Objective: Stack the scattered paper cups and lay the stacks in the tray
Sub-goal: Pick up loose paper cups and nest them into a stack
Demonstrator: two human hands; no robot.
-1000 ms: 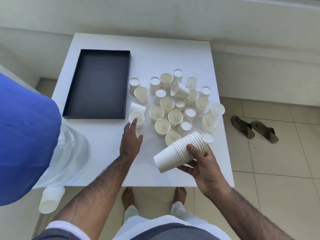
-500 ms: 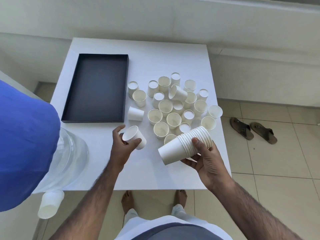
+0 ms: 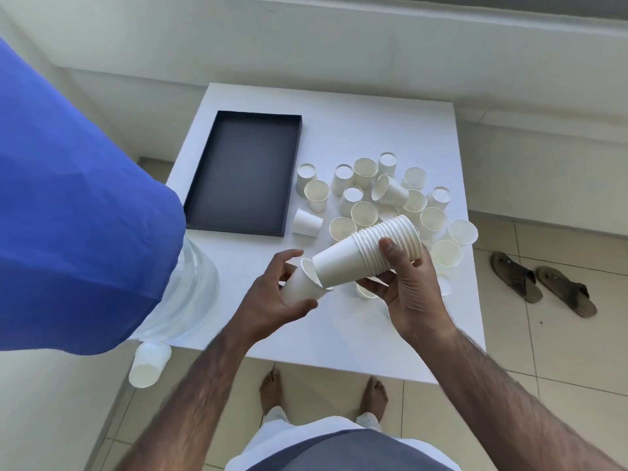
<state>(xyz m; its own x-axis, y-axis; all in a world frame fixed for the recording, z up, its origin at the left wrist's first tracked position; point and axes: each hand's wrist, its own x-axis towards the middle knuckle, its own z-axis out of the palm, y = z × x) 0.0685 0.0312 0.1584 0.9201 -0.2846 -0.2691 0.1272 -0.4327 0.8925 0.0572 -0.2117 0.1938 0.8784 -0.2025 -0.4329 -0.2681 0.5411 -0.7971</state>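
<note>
Bridging hands (image 3: 268,304) (image 3: 414,294): stack (image 3: 343,263) base in cup (image 3: 299,290)

The right half of the table (image 3: 356,120) is crowded by loose cups (image 3: 365,212), its left edge is hemmed by a blue cloth (image 3: 78,215) and a bottle (image 3: 193,287), while bare surface is left along the far and near edges.

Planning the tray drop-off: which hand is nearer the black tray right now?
Left. The left hand, gripping a single cup, is just off the near right corner of the tray; the right hand, holding the stack, is farther right.
</note>
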